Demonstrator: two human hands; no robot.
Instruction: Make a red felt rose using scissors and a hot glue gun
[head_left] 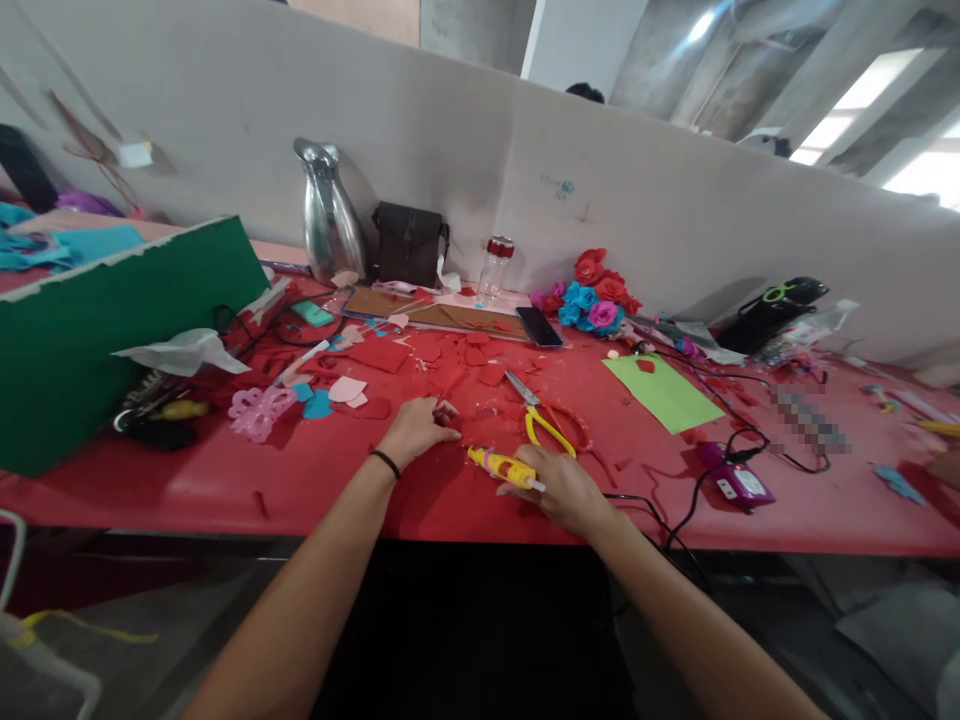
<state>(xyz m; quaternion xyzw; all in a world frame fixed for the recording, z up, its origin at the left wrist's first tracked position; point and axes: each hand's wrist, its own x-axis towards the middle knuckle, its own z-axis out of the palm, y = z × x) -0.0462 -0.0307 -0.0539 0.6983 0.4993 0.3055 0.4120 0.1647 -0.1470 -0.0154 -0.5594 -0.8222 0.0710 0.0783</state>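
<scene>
My right hand (559, 487) is wrapped round a yellow glue gun (504, 467), its nozzle pointing left toward my left hand. My left hand (420, 430), with a dark band at the wrist, has its fingers pressed together just left of the nozzle; what they hold, if anything, is too small to tell against the red table (300, 497). Scissors (549, 420) with yellow and orange handles lie just beyond the glue gun. Cut red paper pieces (380, 353) are scattered past my hands.
Pink petals (348, 390) and a green board (127, 335) are at the left. Behind stand a metal jug (330, 215), a glass jar (495, 270) and paper roses (596, 295). A phone (538, 327), green paper (664, 392) and a purple power socket (736, 480) with black cables lie rightward.
</scene>
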